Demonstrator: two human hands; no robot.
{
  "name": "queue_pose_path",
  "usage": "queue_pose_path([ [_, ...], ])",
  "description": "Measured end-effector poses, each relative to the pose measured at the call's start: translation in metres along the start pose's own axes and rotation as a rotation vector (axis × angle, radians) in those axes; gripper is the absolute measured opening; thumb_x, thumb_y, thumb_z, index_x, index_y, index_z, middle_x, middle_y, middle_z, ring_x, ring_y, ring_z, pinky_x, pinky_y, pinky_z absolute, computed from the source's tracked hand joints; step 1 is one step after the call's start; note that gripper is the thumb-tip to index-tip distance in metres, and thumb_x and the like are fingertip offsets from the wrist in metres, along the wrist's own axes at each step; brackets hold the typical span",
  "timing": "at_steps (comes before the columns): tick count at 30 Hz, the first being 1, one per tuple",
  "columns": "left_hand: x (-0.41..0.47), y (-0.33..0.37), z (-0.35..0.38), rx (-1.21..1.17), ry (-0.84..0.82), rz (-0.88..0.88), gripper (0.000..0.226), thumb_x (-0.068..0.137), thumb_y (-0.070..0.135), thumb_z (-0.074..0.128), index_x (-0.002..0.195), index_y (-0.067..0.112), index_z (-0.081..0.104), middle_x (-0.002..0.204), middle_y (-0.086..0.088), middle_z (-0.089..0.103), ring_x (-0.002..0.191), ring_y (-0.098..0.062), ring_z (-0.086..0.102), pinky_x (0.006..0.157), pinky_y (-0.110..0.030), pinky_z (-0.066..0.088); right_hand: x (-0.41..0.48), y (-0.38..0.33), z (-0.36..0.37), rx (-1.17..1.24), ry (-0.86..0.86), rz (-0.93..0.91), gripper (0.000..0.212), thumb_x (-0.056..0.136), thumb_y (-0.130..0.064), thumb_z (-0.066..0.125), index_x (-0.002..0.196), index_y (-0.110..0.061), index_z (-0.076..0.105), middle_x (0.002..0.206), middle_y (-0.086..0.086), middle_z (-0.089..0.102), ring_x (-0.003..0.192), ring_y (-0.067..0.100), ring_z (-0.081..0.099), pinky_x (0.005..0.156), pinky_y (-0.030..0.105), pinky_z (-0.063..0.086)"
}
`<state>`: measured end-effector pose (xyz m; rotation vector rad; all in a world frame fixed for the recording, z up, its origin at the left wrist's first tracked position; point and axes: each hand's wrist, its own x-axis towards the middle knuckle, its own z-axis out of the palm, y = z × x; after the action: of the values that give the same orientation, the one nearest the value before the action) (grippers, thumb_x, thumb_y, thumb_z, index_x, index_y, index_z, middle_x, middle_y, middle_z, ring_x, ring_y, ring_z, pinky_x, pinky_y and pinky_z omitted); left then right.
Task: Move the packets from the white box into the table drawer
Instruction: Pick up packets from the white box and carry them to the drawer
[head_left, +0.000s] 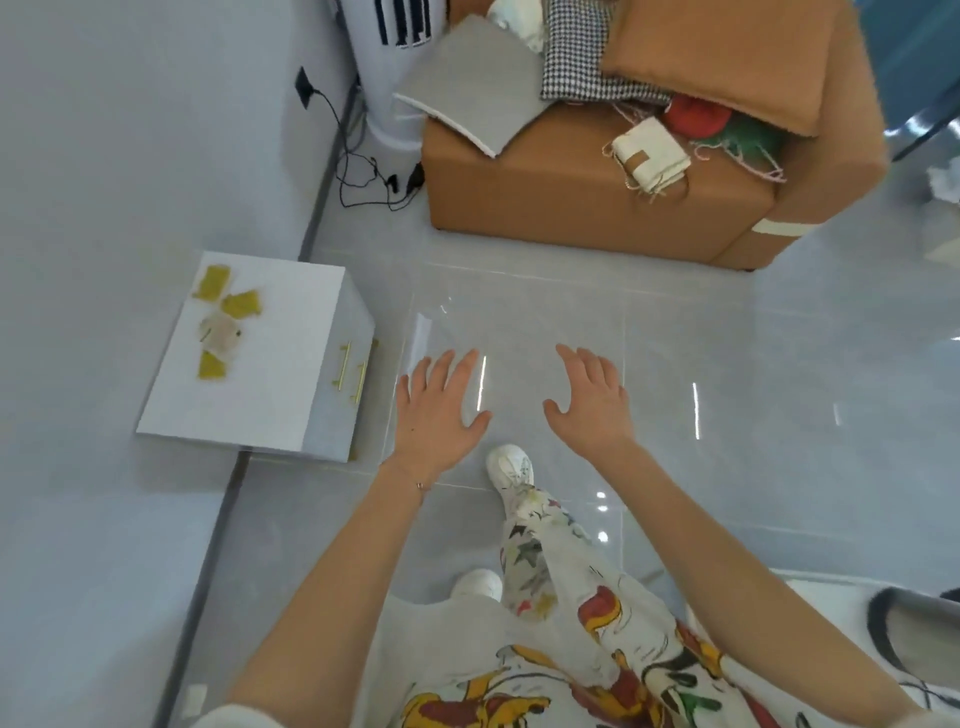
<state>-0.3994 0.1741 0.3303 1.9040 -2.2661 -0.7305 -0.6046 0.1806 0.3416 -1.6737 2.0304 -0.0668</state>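
Observation:
A small white table (280, 332) stands against the left wall, its drawers with gold handles (345, 366) facing right and closed. On its top lie three yellow packets (211, 281) and a pale beige one (221, 331), spread loosely near the wall side. No white box is visible around them. My left hand (439, 408) and my right hand (589, 402) hover side by side over the floor, right of the table, palms down, fingers spread, holding nothing.
A tan sofa (571, 202) piled with cushions, fabric and yarn stands ahead. A white appliance (395, 67) with cables on the floor sits in the far corner. My legs and white shoes (511, 465) are below my hands on the glossy grey tiles.

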Motion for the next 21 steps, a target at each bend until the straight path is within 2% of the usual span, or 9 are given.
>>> queue_pose_path([
  [7,0.059,-0.04,-0.021,-0.057,0.062,-0.267,0.079,0.088,0.056,0.051,0.153,0.033,0.013,0.159,-0.003,0.02,0.145,-0.032,0.016,0.117,-0.048,0.013,0.094,-0.049,-0.001,-0.074,-0.133,-0.194,0.072,0.092,-0.033,0.052,0.152,-0.027,0.013,0.158,0.004,0.015,0.146,0.026,0.008,0.116,0.043,0.017],
  [12,0.083,-0.074,-0.045,-0.146,0.184,-0.459,0.09,0.071,0.071,0.025,0.152,0.032,0.022,0.156,-0.002,0.029,0.142,-0.031,0.024,0.115,-0.047,0.021,0.152,-0.096,-0.008,-0.161,-0.232,-0.389,0.073,0.093,-0.034,0.05,0.153,-0.027,0.01,0.16,0.004,0.012,0.147,0.025,0.005,0.117,0.042,0.016],
  [16,0.091,-0.107,-0.061,-0.206,0.247,-0.595,0.09,0.07,0.07,0.025,0.152,0.033,0.021,0.157,-0.002,0.027,0.144,-0.03,0.022,0.116,-0.048,0.019,0.192,-0.145,-0.005,-0.239,-0.286,-0.541,0.074,0.093,-0.034,0.051,0.153,-0.027,0.009,0.16,0.003,0.011,0.146,0.025,0.006,0.116,0.041,0.016],
  [21,0.092,-0.156,-0.072,-0.245,0.264,-0.764,0.081,0.079,0.063,0.036,0.152,0.035,0.017,0.158,-0.001,0.024,0.145,-0.029,0.019,0.117,-0.05,0.017,0.236,-0.209,0.019,-0.342,-0.33,-0.683,0.072,0.092,-0.035,0.05,0.153,-0.026,0.012,0.159,0.005,0.013,0.146,0.027,0.009,0.117,0.042,0.016],
])
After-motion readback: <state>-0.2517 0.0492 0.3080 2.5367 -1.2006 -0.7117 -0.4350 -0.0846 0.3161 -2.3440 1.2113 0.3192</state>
